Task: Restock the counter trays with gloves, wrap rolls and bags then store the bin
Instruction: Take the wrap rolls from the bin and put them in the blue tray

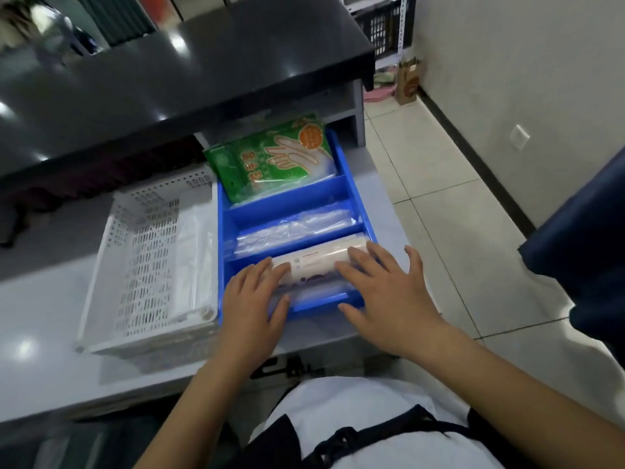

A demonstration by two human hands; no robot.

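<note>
A blue divided tray [351,184] sits on the grey counter. Its far compartment holds a green pack of gloves [270,157], tilted against the back. The middle compartment holds clear plastic bags [294,228]. A white wrap roll [318,262] lies across the near compartment. My left hand [253,299] rests on the roll's left end, thumb over the tray's front wall. My right hand [389,292] lies flat on the roll's right end, fingers spread. To the left stands a white perforated bin [145,265] with a clear plastic sheet inside.
A black raised counter top [189,72] overhangs the back of the tray. Tiled floor [439,184] and a white wall lie to the right, with a brown paper bag [407,82] and black crates far back. A dark blue object [585,231] stands at right.
</note>
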